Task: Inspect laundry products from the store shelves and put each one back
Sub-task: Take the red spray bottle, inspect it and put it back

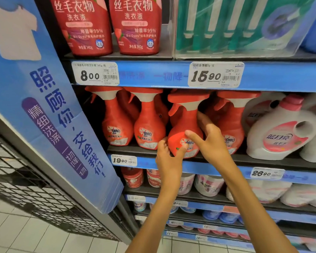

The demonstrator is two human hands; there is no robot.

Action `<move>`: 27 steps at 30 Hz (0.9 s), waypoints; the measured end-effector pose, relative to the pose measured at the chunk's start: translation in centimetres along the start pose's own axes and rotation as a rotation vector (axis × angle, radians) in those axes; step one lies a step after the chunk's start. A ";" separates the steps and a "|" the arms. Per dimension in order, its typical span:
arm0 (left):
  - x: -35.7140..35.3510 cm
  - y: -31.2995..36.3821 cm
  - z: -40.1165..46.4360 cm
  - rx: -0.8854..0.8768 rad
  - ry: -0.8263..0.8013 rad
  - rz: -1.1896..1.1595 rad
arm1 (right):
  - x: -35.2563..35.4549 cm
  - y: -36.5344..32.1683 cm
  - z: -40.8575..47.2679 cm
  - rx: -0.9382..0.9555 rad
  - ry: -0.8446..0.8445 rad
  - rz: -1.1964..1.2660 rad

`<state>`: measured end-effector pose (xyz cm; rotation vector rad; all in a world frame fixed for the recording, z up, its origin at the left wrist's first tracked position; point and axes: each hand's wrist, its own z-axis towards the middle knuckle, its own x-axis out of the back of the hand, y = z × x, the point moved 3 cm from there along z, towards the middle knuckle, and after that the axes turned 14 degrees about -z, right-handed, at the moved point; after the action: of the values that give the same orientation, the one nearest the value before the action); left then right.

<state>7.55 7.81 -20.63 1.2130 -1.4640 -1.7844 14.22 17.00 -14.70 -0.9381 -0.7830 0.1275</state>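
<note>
A red OMO spray bottle point(182, 123) with a red trigger head stands at the front edge of the middle shelf point(131, 149), leaning slightly left. My left hand point(169, 157) holds its lower left side, thumb across the label and fingers curled round the base. From the right, my right hand point(213, 145) grips the bottle's body, with the thumb laid over the front and the fingers reaching up behind its right side. Three matching bottles point(148, 128) stand in the same row, two to its left and one to its right.
A white detergent jug point(279, 136) with a pink cap sits at the right of the shelf. Red bottles point(82, 24) and a clear box of green items point(226, 24) fill the shelf above. A blue banner point(44, 106) and a wire mesh cage point(26, 189) stand left.
</note>
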 end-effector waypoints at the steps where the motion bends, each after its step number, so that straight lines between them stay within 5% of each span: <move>1: 0.0 0.1 -0.2 -0.027 0.025 0.055 | -0.1 0.2 -0.2 0.005 0.010 -0.025; 5: 0.0 0.5 -1.2 -0.149 0.098 0.180 | -0.4 0.3 -0.3 0.013 0.115 -0.113; 17: 1.1 1.3 -0.4 -0.158 0.011 0.160 | -1.2 0.4 -0.2 -0.148 0.234 -0.305; 21: 4.9 2.1 0.6 -0.247 0.206 0.152 | -2.6 -2.2 -3.6 0.125 0.516 -0.406; 23: 6.2 1.9 1.6 -0.208 0.215 0.196 | -4.7 -3.8 -3.2 0.204 0.394 -0.304; 27: 6.6 1.3 2.8 -0.079 0.101 0.132 | -8.6 -5.7 0.5 0.022 0.069 -0.162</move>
<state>1.90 3.25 -21.40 1.1234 -1.3713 -1.6531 6.40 10.33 -14.88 -0.8500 -0.7892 -0.0370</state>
